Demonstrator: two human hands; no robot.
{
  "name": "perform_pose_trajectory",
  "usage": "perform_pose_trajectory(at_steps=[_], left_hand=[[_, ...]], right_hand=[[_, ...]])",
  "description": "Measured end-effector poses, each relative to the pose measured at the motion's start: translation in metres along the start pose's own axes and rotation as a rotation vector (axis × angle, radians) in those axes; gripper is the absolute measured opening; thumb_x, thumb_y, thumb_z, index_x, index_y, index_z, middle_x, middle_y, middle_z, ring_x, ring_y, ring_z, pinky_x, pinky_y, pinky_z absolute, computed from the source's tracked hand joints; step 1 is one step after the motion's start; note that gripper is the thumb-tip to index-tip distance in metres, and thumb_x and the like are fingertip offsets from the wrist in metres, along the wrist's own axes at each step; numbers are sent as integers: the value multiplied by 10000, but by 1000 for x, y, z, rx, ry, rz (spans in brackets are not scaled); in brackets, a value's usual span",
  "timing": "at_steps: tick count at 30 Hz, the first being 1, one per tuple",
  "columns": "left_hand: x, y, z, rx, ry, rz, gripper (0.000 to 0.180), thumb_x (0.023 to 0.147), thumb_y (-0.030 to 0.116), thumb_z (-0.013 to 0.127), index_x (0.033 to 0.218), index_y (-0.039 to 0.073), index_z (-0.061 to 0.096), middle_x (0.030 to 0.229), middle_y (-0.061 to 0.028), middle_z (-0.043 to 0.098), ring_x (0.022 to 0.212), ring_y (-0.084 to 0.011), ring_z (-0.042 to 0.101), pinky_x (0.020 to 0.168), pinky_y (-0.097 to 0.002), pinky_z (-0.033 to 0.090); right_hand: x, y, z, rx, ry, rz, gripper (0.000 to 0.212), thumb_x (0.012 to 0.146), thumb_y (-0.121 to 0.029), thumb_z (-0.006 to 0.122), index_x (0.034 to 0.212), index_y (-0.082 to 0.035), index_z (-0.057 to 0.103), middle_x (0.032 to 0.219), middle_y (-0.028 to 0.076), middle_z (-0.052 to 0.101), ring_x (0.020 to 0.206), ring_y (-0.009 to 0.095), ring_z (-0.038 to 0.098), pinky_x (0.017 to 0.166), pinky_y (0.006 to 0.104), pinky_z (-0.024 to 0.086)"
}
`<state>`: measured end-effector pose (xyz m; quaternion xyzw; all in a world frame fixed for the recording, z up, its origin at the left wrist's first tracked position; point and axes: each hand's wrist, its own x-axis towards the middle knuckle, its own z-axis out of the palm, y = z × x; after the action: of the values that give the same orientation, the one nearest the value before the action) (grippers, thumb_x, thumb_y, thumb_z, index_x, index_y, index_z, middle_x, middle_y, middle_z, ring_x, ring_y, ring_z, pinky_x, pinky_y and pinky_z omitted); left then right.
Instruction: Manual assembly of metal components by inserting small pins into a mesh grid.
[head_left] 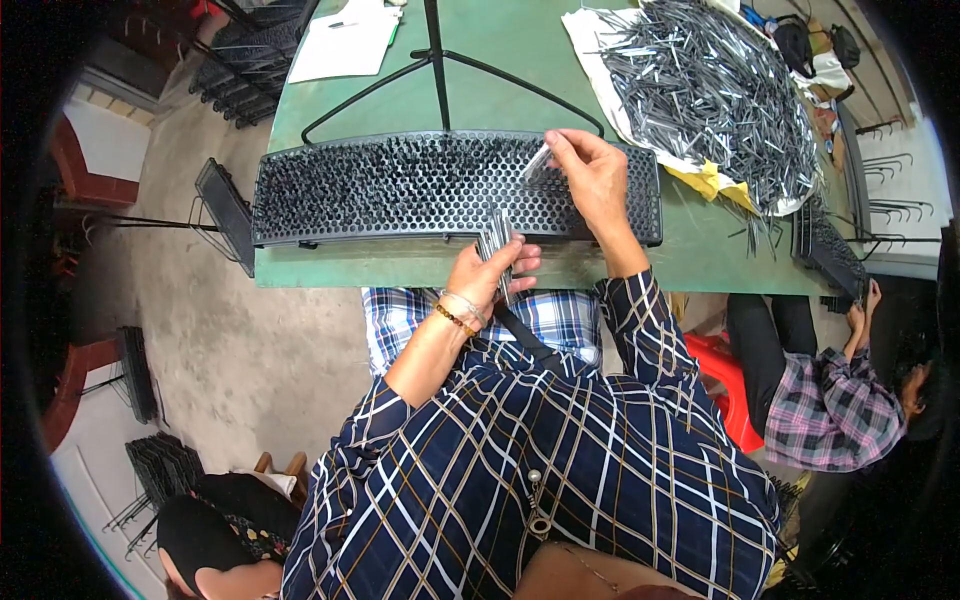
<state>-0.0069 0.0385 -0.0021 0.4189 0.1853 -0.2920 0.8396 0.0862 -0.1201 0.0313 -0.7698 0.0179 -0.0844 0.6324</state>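
Observation:
A long, slightly curved black panel [640,197] full of small round holes lies across the table in front of me. Dark slim pieces stick up from its holes over the left and middle parts, while bare holes show toward the right. My left hand [478,278] is closed round a bundle of thin grey-black strips [494,238] at the panel's near edge. Above the panel's right half, my right hand [597,185] pinches a small narrow strip [537,163] between thumb and fingertips; whether it is a single piece I cannot tell.
A black metal stand [437,60] with splayed legs rises behind the panel. On the green table [330,268], a pale sack [597,75] bears a heap of loose strips [700,90] at far right; papers [345,45] lie far left. Other people sit at right and lower left.

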Motion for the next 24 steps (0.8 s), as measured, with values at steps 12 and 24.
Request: perform_pose_trajectory(at_steps=[12,24], left_hand=[[0,2,-1,3,25,-28,215,888,172,588,1045,27,570,975,-108,631,835,-160,628,635,-277,561],[4,-6,-6,4,3,-14,200,885,177,589,1012,24,566,944,-117,633,822,-189,628,658,-322,560]], right_hand=[[13,18,6,-60,94,-126,226,817,-202,678,874,17,682,697,50,654,608,86,579,560,224,452],[6,11,9,-238,51,-422,132,812,-98,658,903,-5,676,836,83,662,730,138,620,656,242,475]])
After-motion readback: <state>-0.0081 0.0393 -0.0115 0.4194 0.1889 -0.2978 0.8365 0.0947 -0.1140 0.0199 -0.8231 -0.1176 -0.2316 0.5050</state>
